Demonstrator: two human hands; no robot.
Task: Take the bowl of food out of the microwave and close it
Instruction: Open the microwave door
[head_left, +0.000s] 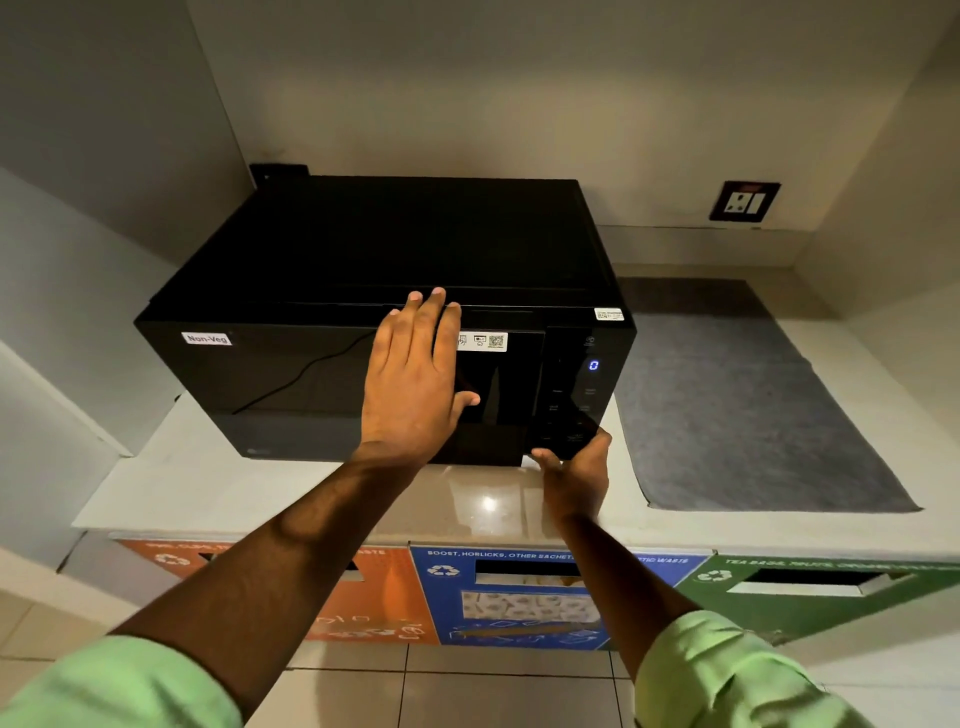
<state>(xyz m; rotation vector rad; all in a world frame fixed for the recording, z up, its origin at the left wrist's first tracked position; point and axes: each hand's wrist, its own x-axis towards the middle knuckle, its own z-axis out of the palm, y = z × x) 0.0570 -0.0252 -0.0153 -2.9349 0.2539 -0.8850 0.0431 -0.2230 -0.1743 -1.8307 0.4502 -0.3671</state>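
On counter (488, 501): black microwave (395, 291), door shut. Our left hand (415, 384) flat on door, fingers spread, grasping nothing. Our right hand (576, 467) curled round bottom edge under ctrl panel.

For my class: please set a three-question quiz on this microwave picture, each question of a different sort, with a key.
1. True or false: the microwave door is shut.
2. Where is the left hand? A) flat against the door, B) on the grey mat, C) in a bin slot.
3. Fill in: the white label on the door reads "____".

Key
1. True; no bowl is in view.
2. A. The right hand is at the lower corner below the control panel; whether it grips anything cannot be told.
3. Non-Veg.
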